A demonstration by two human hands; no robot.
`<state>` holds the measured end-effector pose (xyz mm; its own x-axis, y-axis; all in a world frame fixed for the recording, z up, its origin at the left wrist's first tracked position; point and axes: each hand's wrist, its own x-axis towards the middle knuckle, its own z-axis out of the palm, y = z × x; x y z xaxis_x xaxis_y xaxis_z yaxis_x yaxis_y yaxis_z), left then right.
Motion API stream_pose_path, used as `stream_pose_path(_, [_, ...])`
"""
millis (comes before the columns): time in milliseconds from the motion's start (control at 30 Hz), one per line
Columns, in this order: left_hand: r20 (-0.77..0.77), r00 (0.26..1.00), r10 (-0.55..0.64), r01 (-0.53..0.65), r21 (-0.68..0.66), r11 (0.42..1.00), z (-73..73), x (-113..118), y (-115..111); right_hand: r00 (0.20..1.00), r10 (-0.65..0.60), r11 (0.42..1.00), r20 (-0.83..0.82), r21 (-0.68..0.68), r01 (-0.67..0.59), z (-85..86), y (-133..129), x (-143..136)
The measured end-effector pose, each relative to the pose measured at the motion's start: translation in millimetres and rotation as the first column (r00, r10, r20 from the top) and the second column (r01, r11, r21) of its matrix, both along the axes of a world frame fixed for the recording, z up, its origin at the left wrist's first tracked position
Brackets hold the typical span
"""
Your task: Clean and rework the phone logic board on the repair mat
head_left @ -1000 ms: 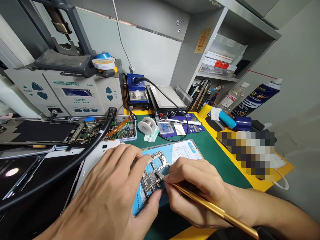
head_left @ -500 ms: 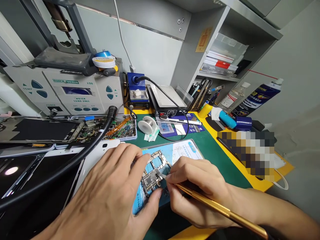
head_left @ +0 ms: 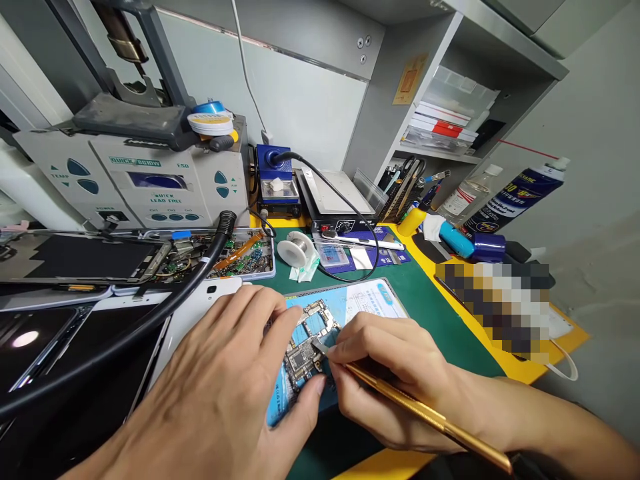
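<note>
A phone logic board (head_left: 302, 360), with cut-out openings and a dense patch of small parts, lies on a blue printed mat (head_left: 345, 300). My left hand (head_left: 225, 373) spans its left side, the thumb at the lower edge and the index finger at the upper, gripping it. Pinched like a pen in my right hand (head_left: 395, 373) is a craft knife with a gold knurled handle (head_left: 425, 417). Its small flat blade (head_left: 320, 346) points left, with the tip at the middle of the board. Fingers cover part of the board's edges.
A hot air station (head_left: 165, 180) stands back left, its black hose (head_left: 165, 320) crossing the left side over phone screens. Behind my hands are a solder spool (head_left: 295, 248), a brush (head_left: 367, 241) and a hot plate (head_left: 343, 200). Bottles and a spray can (head_left: 525, 200) stand right.
The knife handle's rear end has swung a little left, and the blade has shifted slightly over the board. My left hand keeps its hold. The whole view has moved very slightly.
</note>
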<state>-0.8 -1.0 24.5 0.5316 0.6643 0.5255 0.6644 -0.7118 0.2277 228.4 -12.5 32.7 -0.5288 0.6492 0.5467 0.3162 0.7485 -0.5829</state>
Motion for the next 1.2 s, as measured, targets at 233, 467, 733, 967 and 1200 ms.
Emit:
stream_pose_path(233, [0.014, 1.0, -0.009, 0.009, 0.0, 1.0, -0.3, 1.4, 0.8, 0.999, 0.004, 1.0, -0.032, -0.006, -0.005, -0.5, 0.7, -0.6])
stream_pose_path(467, [0.014, 1.0, -0.014, 0.014, -0.012, 1.0, -0.1, -0.2, 0.1, 0.999, 0.002, 1.0, -0.049, -0.017, -0.003, 1.0, 0.0, -0.8])
stream_pose_path(733, [0.021, 1.0, -0.019, 0.019, -0.006, 1.0, -0.1, -0.2, -0.4, 0.999, 0.018, 0.999, -0.042, -0.03, -0.019, 2.7, 0.3, -0.7])
stream_pose_path(967, [0.017, 1.0, -0.021, 0.021, 0.0, 1.0, 0.0, -0.6, 0.0, 0.999, 0.016, 0.999, -0.05, -0.04, -0.018, 1.3, -0.2, -1.6])
stream_pose_path(1200, [0.036, 0.999, -0.015, 0.015, 0.014, 1.0, 1.0, 0.3, -0.8, 0.999, 0.008, 0.999, -0.041, -0.043, -0.009, -0.5, 1.1, 1.0])
